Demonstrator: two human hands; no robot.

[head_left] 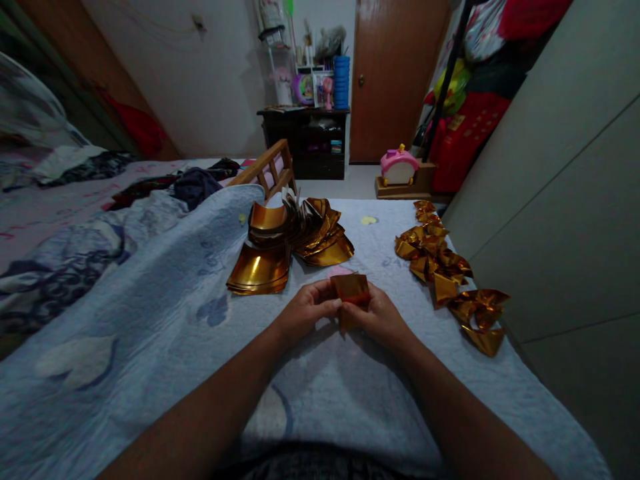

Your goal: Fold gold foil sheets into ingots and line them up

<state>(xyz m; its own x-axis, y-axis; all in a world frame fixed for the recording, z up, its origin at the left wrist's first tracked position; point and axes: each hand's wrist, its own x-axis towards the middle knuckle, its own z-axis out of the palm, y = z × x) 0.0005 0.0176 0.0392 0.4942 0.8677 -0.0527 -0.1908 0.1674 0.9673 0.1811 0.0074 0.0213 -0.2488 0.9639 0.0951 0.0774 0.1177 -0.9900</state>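
Observation:
Between my two hands is a piece of gold foil paper (351, 288), partly folded, with a lower flap hanging below the thumbs. My left hand (311, 308) pinches its left side, thumb in front. My right hand (379, 312) grips the right side, its thumb pressed across the front of the paper. Beyond my left hand lies a fanned stack of gold foil sheets (263, 268), curling at the edges. To the right of my right hand runs a row of folded gold foil pieces (445, 287), heaped together.
Everything lies on a bed with a pale blue heart-patterned sheet (200, 373). A wooden rail (265, 163) stands at the far left of it, and a grey cabinet (565, 220) borders the right. Farther back are a pink toy (399, 163) and a dark shelf (305, 143).

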